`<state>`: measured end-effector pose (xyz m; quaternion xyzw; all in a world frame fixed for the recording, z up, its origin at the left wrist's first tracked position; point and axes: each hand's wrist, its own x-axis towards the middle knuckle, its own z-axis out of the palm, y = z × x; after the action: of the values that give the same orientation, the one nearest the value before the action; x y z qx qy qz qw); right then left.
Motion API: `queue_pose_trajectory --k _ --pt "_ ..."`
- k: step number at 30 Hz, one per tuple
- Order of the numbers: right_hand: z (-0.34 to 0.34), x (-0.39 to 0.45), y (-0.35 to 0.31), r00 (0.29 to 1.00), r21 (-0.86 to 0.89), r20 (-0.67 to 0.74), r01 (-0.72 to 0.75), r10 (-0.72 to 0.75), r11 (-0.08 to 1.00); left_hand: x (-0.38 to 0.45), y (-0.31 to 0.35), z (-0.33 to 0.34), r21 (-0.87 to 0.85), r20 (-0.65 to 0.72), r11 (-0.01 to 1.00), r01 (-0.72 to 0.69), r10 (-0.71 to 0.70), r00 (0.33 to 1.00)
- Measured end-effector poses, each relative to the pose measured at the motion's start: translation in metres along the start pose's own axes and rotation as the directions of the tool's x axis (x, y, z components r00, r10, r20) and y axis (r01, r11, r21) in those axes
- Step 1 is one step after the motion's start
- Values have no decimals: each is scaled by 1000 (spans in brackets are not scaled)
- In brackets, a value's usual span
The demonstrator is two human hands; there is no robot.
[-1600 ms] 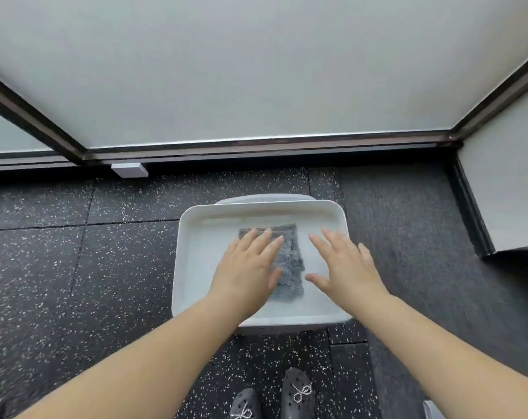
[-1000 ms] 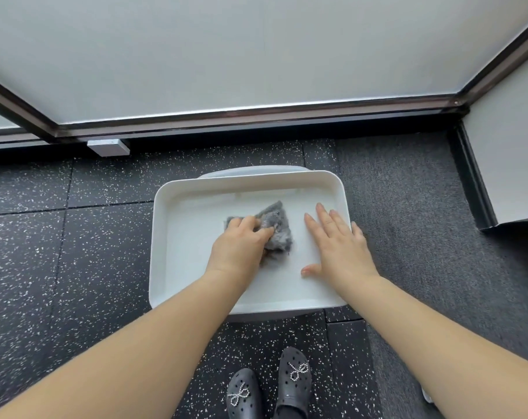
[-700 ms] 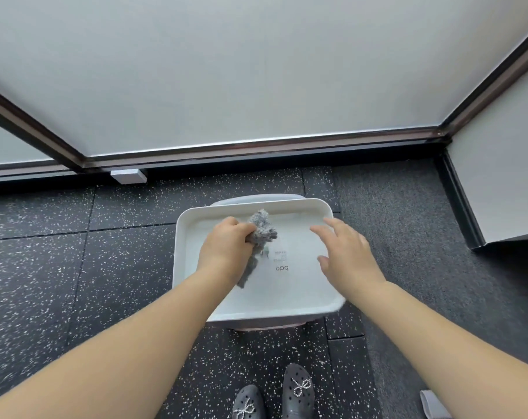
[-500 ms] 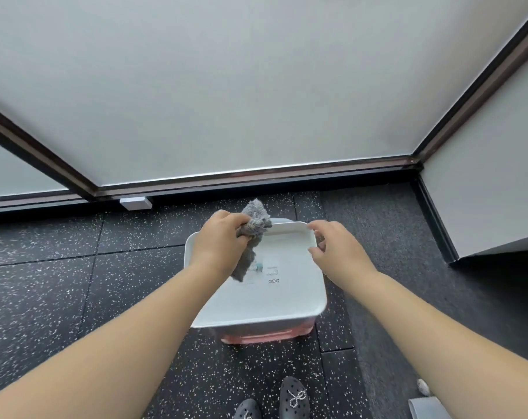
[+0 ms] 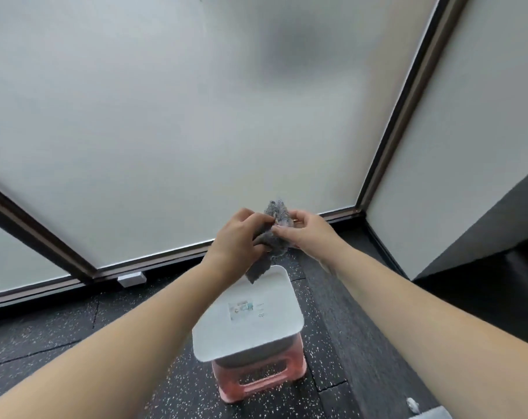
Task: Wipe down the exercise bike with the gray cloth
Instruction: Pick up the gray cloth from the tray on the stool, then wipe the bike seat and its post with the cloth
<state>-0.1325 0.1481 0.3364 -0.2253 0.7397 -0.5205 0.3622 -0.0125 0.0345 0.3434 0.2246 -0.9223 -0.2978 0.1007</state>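
Note:
The gray cloth (image 5: 275, 234) is bunched up in the air between both hands, well above the white tray (image 5: 268, 334). My left hand (image 5: 240, 240) grips its left side, and a loose end hangs below the fist. My right hand (image 5: 305, 232) pinches the cloth's right edge with thumb and fingers. The tray holds only a small printed label. No exercise bike is in view.
The white tray rests on a pink plastic stool (image 5: 258, 379) on dark speckled rubber flooring. Frosted glass panels (image 5: 172, 116) with dark frames stand straight ahead. A dark wall (image 5: 504, 237) rises at the right. A small white block (image 5: 132, 279) lies by the window track.
My left hand scrunched the flat cloth in the tray and lifted it high. My right hand left the tray and took hold of the cloth. The view rose away from the floor.

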Motion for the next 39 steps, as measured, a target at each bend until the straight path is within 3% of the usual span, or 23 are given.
queue_pose_trajectory --k 6,13,18,23,28,36,39 --pt "5 -72 -2 974 64 -221 63 -48 996 -33 23 -9 -102 43 985 -141 146 988" --pt "3 -169 18 929 97 -362 119 -77 988 -85 56 6 -367 184 920 -135 214 959" --pt "-11 -245 41 893 77 -447 101 -56 992 -129 96 31 -413 343 899 -145 301 890" --pt "-22 -322 73 827 48 -561 66 -28 997 -179 134 73 -334 337 915 -226 339 878" --pt "-41 -419 115 715 -41 -699 -20 -14 999 -236 181 111 -258 315 919 -298 372 873" --pt "-81 -638 223 438 20 -890 -243 128 970 -366 275 181 -124 339 887 -444 458 821" --pt "-91 -715 259 365 47 -917 -301 161 952 -417 311 207 -130 353 854 -504 515 781"
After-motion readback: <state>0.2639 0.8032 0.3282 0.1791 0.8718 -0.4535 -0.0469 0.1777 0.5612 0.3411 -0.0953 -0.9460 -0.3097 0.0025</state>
